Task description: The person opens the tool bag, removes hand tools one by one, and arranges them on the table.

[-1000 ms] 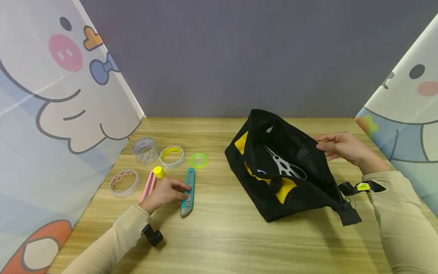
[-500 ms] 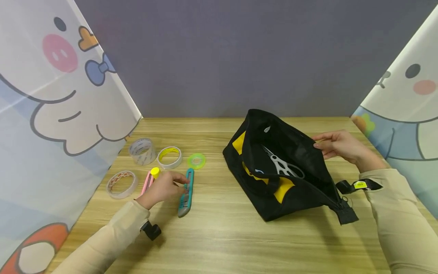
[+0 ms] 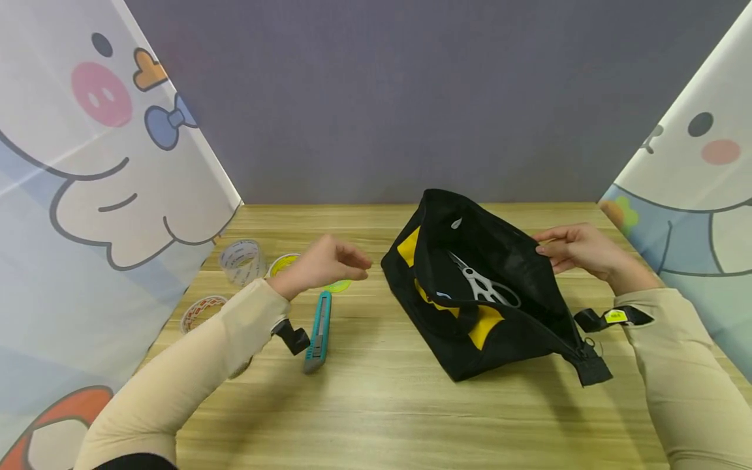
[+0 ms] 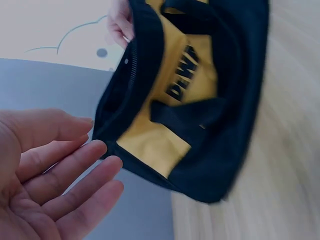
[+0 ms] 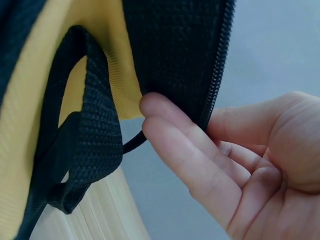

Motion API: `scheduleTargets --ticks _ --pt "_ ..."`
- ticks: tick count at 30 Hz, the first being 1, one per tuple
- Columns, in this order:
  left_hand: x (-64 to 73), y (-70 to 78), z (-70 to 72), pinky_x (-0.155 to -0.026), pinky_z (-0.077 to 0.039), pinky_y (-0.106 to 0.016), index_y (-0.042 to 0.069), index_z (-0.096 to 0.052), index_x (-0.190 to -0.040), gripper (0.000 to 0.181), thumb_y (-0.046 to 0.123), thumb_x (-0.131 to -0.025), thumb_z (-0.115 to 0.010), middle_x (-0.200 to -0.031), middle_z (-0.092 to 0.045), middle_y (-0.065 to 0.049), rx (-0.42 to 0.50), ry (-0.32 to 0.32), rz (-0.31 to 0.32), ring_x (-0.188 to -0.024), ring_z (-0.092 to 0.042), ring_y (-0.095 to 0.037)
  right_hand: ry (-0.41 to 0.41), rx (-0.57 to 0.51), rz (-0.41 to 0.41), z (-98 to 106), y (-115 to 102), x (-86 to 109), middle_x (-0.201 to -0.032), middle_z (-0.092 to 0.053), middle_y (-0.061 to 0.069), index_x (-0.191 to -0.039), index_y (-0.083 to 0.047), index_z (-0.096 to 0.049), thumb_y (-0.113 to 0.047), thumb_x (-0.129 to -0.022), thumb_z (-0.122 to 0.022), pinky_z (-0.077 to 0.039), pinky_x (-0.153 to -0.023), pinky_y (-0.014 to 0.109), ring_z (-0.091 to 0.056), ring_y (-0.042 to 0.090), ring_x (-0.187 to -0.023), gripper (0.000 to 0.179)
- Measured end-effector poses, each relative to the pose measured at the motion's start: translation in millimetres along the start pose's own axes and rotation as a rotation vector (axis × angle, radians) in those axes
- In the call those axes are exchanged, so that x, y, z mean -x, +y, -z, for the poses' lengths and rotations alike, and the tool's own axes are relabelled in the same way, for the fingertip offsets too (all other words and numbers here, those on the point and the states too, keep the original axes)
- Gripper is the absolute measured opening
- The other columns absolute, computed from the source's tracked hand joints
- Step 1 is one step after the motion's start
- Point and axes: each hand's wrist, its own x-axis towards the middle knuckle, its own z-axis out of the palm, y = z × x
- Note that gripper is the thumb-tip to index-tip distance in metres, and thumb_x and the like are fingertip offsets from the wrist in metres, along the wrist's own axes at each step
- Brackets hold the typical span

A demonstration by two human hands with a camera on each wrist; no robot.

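Observation:
My left hand (image 3: 329, 262) is raised over the table between the tape rolls and the tool bag. Its fingers are loosely bent and hold nothing; in the left wrist view the hand (image 4: 62, 172) overlaps the edge of the black-and-yellow tool bag (image 4: 192, 120). On the right, my right hand (image 3: 587, 251) pinches the bag's zippered rim (image 5: 172, 50), thumb on one side and fingers on the other. The bag (image 3: 499, 346) gapes toward me, with grey-handled scissors (image 3: 483, 285) inside. Below my left hand lies a teal utility knife (image 3: 319, 333).
Left on the wooden table (image 3: 376, 418) stand a clear tape roll (image 3: 242, 261), a yellow-cored roll (image 3: 282, 262) partly behind my hand, another roll (image 3: 200, 312) partly under my sleeve, and a green tape ring (image 3: 337, 286). A grey partition (image 3: 376, 98) rises behind.
My left hand has left the teal utility knife and moved up and right, toward the bag. Its forearm now covers the pink cutter and yellow-capped item. The right hand keeps its hold.

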Motion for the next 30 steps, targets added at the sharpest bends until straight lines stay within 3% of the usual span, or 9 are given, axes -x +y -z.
scheduleTargets --ticks 4,9,13,19,24,30 --pt "-25.1 18.1 0.7 -0.088 -0.056 -0.035 0.003 -0.076 -0.109 0.021 0.009 -0.089 -0.075 -0.106 -0.075 -0.008 0.039 -0.037 0.009 -0.096 -0.070 -0.018 0.003 -0.031 -0.002 -1 -1 0.4 -0.080 -0.066 0.001 -0.121 -0.003 -0.065 0.000 -0.099 -0.058 -0.060 -0.060 0.031 -0.062 0.013 -0.064 0.024" --pt "-53.3 31.9 -4.9 -0.081 -0.058 -0.032 0.000 -0.075 -0.110 0.024 0.008 -0.088 -0.074 -0.105 -0.075 -0.008 0.137 -0.068 0.023 -0.092 -0.070 -0.021 0.000 -0.050 0.000 -2 -1 0.7 -0.078 -0.065 0.002 -0.120 -0.005 -0.067 0.003 -0.098 -0.057 -0.060 -0.059 0.029 -0.061 0.012 -0.063 0.025" --pt "-73.2 46.5 -9.0 -0.079 -0.058 -0.033 -0.001 -0.075 -0.110 0.023 0.006 -0.089 -0.074 -0.106 -0.074 -0.009 0.197 -0.082 -0.008 -0.096 -0.069 -0.028 0.002 -0.056 0.003 -2 -1 1.2 -0.077 -0.065 0.002 -0.114 -0.013 -0.069 0.003 -0.098 -0.057 -0.060 -0.059 0.030 -0.061 0.012 -0.063 0.025" --pt "-104.3 73.9 -12.9 -0.085 -0.058 -0.037 0.000 -0.074 -0.111 0.021 0.004 -0.091 -0.072 -0.112 -0.071 -0.009 0.249 -0.103 -0.046 -0.098 -0.068 -0.023 -0.001 -0.082 0.009 -1 -2 1.3 -0.075 -0.066 0.002 -0.101 -0.027 -0.070 0.005 -0.097 -0.057 -0.059 -0.058 0.029 -0.062 0.012 -0.062 0.034" --pt "-130.3 90.3 -18.8 -0.082 -0.058 -0.032 -0.002 -0.072 -0.116 0.024 0.005 -0.093 -0.070 -0.114 -0.071 -0.011 0.292 -0.087 -0.049 -0.100 -0.068 -0.025 0.001 -0.077 0.005 0 -1 1.3 -0.076 -0.066 0.001 -0.104 -0.024 -0.070 0.004 -0.098 -0.057 -0.060 -0.059 0.029 -0.062 0.012 -0.063 0.032" --pt "-158.9 102.7 -37.4 -0.082 -0.058 -0.033 -0.005 -0.070 -0.119 0.026 0.003 -0.094 -0.067 -0.111 -0.071 -0.019 0.425 -0.032 -0.010 -0.107 -0.066 -0.034 0.005 -0.042 0.000 2 -1 1.7 -0.080 -0.066 0.000 -0.117 -0.010 -0.068 0.003 -0.098 -0.057 -0.060 -0.059 0.029 -0.061 0.012 -0.064 0.025"
